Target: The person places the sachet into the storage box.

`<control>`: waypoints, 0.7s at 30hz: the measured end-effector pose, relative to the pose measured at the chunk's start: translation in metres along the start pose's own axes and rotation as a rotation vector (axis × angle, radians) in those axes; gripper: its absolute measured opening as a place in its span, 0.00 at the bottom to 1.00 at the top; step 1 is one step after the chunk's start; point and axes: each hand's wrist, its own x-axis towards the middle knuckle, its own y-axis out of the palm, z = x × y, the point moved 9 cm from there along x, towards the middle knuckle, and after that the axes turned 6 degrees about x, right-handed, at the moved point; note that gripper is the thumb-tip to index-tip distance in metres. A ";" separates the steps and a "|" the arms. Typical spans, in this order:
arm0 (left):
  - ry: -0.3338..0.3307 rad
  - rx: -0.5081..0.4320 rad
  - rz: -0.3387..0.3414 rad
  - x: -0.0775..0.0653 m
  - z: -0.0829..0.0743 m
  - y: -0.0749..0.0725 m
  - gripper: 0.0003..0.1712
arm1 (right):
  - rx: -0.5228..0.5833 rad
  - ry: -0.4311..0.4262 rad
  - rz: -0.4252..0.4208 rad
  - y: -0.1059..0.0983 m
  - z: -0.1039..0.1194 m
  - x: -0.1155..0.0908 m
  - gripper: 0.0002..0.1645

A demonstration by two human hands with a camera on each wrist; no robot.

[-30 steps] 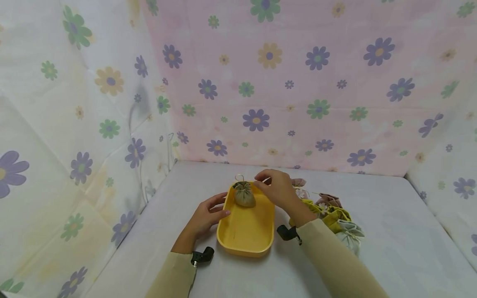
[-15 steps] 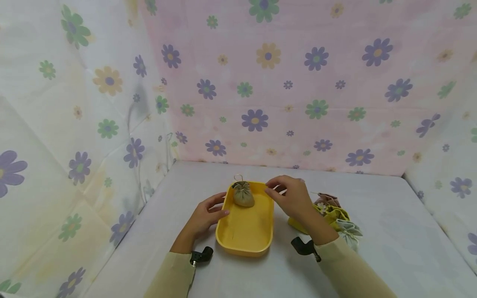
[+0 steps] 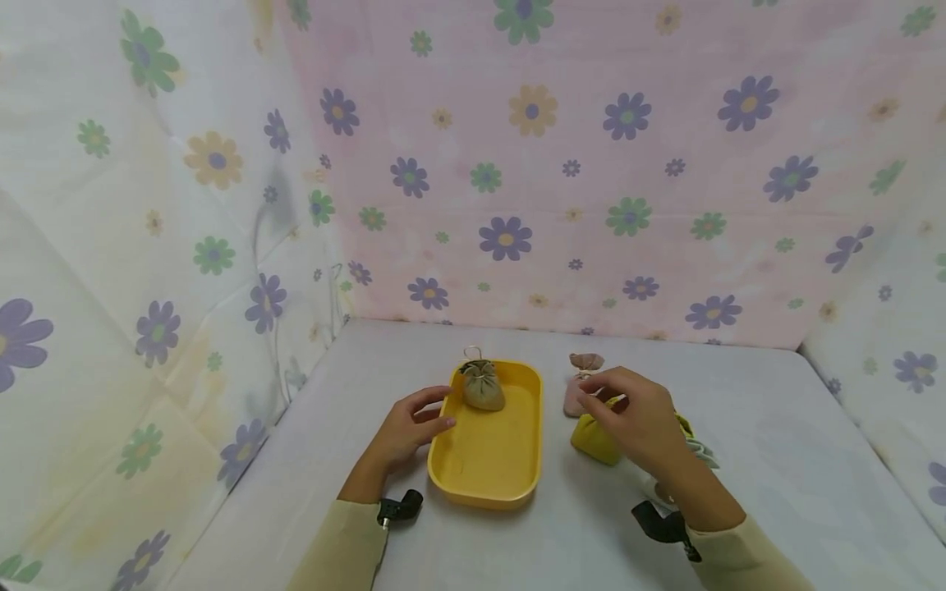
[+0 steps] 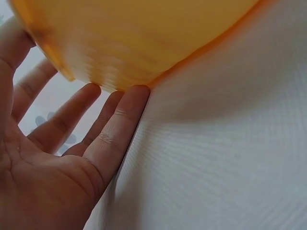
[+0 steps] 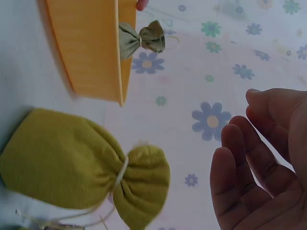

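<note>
A small olive-green drawstring pouch (image 3: pixel 484 392) lies inside the yellow tray (image 3: pixel 484 468), at its far end, its neck leaning on the rim. My left hand (image 3: pixel 406 427) rests against the tray's left side; in the left wrist view its fairly straight fingers (image 4: pixel 120 120) touch the outer wall. My right hand (image 3: pixel 637 419) hovers over the pouches right of the tray, fingers loosely bent, holding nothing. Nearest to it are a pink pouch (image 3: pixel 575 398) and a mustard-yellow pouch (image 3: pixel 597 442). In the right wrist view, the mustard-yellow pouch (image 5: pixel 62 160) stands apart from the fingers (image 5: pixel 225 167).
More pouches lie partly hidden under my right hand and forearm, among them a pale green one (image 3: pixel 700 450). A white cloth covers the table (image 3: pixel 355 353). Flower-printed cloth walls (image 3: pixel 547 279) stand behind and at both sides.
My right hand has moved rightward from beside the olive-green pouch, past the tray's rim, to above the other pouches. The pink pouch shows again. The left hand and tray have stayed put.
</note>
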 end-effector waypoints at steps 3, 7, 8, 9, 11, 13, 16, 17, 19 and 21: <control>-0.001 0.009 -0.007 0.000 0.000 -0.001 0.28 | -0.010 -0.029 -0.022 -0.012 -0.001 -0.006 0.08; 0.015 0.004 0.005 0.001 0.001 0.001 0.23 | -0.028 -0.044 -0.039 -0.025 -0.003 -0.014 0.09; 0.019 -0.001 0.010 0.001 0.001 0.001 0.22 | -0.035 -0.041 -0.042 -0.028 -0.005 -0.016 0.09; 0.023 -0.007 0.015 0.001 0.001 0.001 0.21 | -0.045 -0.039 -0.047 -0.031 -0.006 -0.018 0.10; 0.033 -0.015 0.022 0.001 0.000 0.002 0.20 | -0.067 -0.034 -0.056 -0.036 -0.009 -0.021 0.10; 0.040 -0.018 0.024 0.001 -0.001 0.002 0.19 | -0.083 -0.034 -0.065 -0.042 -0.011 -0.025 0.10; 0.057 -0.015 0.017 0.001 -0.003 0.001 0.17 | -0.095 -0.043 -0.080 -0.050 -0.013 -0.031 0.11; 0.058 -0.011 0.013 0.001 -0.004 0.001 0.16 | -0.098 -0.048 -0.085 -0.053 -0.014 -0.034 0.12; 0.059 0.001 0.004 0.002 -0.005 0.000 0.15 | -0.101 -0.056 -0.098 -0.058 -0.016 -0.038 0.13; 0.052 0.012 -0.007 0.002 -0.005 0.000 0.14 | -0.107 -0.060 -0.107 -0.063 -0.019 -0.042 0.14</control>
